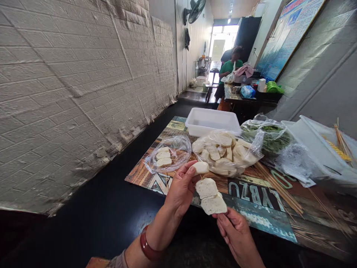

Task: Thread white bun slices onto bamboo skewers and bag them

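My left hand [180, 188] pinches a pale, thick food slice [201, 168] between thumb and fingers. Just below it, two more white slices [210, 197] sit in a row on a thin skewer, whose tip shows near the slice in my left hand. My right hand [234, 230] is closed at the lower end of that row; the skewer's grip end is hidden in the fingers. Behind my hands, a clear plastic bag [225, 169] holds many similar slices. To its left, skewered slices [163, 156] rest on another clear bag [182, 147].
Loose bamboo skewers [281, 190] lie on the patterned table [192, 219]. Farther back are a white plastic tub [213, 124], a bag of greens [275, 139] and a white bin [320, 141] with skewers. A person in green [227, 67] is at a far table.
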`<state>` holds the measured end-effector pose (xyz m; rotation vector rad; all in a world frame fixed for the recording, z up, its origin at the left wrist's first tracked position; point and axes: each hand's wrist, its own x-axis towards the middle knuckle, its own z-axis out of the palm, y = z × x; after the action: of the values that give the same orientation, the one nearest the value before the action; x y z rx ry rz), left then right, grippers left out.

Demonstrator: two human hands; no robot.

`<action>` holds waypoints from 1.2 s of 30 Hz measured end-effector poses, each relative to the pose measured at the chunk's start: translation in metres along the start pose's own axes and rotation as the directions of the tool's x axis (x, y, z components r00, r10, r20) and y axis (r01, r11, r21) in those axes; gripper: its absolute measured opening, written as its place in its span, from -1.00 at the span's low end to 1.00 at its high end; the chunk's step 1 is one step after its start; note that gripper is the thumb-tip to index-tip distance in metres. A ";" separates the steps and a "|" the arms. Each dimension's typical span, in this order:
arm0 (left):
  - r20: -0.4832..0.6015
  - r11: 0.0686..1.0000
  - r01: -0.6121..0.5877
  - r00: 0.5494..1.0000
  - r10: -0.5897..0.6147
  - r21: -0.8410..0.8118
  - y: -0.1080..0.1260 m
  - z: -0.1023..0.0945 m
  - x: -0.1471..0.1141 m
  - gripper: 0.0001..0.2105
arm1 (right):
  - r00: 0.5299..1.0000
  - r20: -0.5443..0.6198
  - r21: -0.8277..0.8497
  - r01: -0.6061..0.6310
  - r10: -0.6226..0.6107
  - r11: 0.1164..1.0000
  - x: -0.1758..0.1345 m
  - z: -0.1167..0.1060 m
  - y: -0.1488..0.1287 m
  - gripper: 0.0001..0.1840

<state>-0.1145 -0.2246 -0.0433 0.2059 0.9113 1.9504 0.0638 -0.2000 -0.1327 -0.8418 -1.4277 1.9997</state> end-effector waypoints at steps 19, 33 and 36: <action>-0.026 1.000 -0.007 1.000 0.007 -0.001 -0.002 0.001 -0.001 -0.60 | 1.000 -0.002 0.012 -0.005 0.005 1.000 0.000 0.002 -0.002 -0.59; 0.008 1.000 0.002 1.000 -0.002 0.005 -0.009 0.002 -0.006 -0.66 | 0.999 -0.031 0.034 -0.023 0.025 0.999 0.001 0.013 -0.013 -0.53; 0.001 1.000 -0.001 1.000 0.001 0.007 -0.009 0.002 -0.006 -0.66 | 0.998 -0.064 0.057 -0.020 0.024 0.998 0.001 0.017 -0.013 -0.52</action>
<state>-0.1044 -0.2257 -0.0470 0.2113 0.9175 1.9479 0.0513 -0.2058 -0.1168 -0.8932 -1.3259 2.0008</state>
